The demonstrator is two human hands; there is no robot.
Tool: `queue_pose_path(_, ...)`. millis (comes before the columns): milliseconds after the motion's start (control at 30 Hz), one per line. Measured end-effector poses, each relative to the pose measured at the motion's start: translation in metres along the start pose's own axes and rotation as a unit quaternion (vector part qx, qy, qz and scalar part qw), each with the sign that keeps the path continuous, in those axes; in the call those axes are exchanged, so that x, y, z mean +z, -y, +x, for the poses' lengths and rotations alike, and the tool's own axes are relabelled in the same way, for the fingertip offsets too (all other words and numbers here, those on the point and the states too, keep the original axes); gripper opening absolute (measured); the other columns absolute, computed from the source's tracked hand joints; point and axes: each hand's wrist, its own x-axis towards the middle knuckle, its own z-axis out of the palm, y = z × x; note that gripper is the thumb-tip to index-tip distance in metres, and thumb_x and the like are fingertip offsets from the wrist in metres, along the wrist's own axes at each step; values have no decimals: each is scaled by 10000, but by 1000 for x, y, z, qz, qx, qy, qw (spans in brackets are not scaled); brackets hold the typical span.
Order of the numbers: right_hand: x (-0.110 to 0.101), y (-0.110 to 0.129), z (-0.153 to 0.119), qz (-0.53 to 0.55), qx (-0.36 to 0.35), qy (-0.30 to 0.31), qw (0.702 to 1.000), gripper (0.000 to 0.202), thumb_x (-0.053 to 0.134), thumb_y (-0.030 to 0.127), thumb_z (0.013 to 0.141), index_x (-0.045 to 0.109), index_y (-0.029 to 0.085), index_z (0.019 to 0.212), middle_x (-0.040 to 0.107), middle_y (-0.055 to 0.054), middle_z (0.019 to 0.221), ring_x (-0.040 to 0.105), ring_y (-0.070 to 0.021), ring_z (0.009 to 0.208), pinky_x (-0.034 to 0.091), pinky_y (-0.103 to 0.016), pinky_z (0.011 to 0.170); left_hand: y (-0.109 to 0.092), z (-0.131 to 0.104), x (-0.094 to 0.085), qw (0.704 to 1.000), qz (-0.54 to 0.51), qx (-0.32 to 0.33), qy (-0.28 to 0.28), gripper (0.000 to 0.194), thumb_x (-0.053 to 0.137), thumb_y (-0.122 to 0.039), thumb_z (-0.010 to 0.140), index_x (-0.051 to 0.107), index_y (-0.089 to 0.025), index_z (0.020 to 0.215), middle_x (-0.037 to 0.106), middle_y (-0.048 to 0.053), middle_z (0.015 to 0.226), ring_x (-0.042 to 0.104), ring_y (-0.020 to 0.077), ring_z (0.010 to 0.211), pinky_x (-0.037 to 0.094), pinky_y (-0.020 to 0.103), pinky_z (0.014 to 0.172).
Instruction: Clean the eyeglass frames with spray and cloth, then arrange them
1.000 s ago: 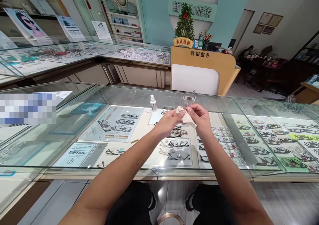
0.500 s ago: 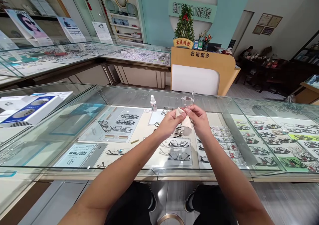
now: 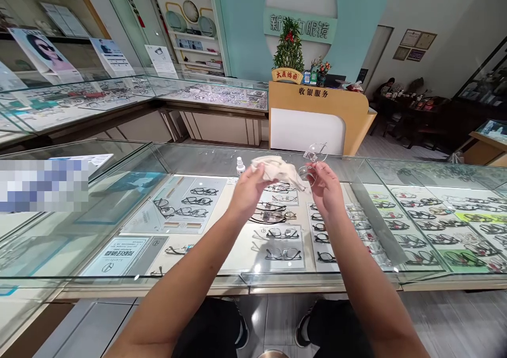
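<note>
My left hand is closed on a cream cleaning cloth, which spreads out loosely above the glass counter. Between the fingers of my right hand is a pair of thin-rimmed eyeglasses, tilted, with one lens above the fingertips and the other beside the cloth. A pale tag shows on the upper lens. The cloth's right end hangs close to the lower lens; whether they touch I cannot tell. Behind my left hand stands a small white spray bottle, partly hidden by it.
Beneath my hands is a glass display case with rows of eyeglasses inside. More frames lie in the right section. A blurred-out box sits at the left. Beyond the case stands a wooden cashier desk with a plant.
My hands have moved apart. The cloth has come away from between them and spread out in my left hand, while the eyeglasses have shifted right and up with my right hand.
</note>
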Motion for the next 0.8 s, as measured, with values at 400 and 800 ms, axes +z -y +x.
queue_pose_path(400, -4, 3, 2, -31, 8, 22, 999, 252, 867, 466, 802, 720, 270, 866, 769, -19, 1047, 668, -171, 937, 531, -308, 842, -59, 51, -68, 865, 71, 330, -372, 242, 466, -246, 1098, 552, -148, 1302, 666, 92, 1314, 656, 127, 1096, 519, 207, 795)
queue_pose_path(800, -12, -4, 10, -66, -13, 38, 997, 259, 843, 466, 802, 694, 263, 864, 739, -18, 972, 670, -196, 998, 475, -309, 840, -13, 88, -150, 781, 332, 142, -509, 305, 371, -163, 1090, 519, -143, 1356, 627, 176, 1453, 605, 209, 1357, 427, 356, 1189)
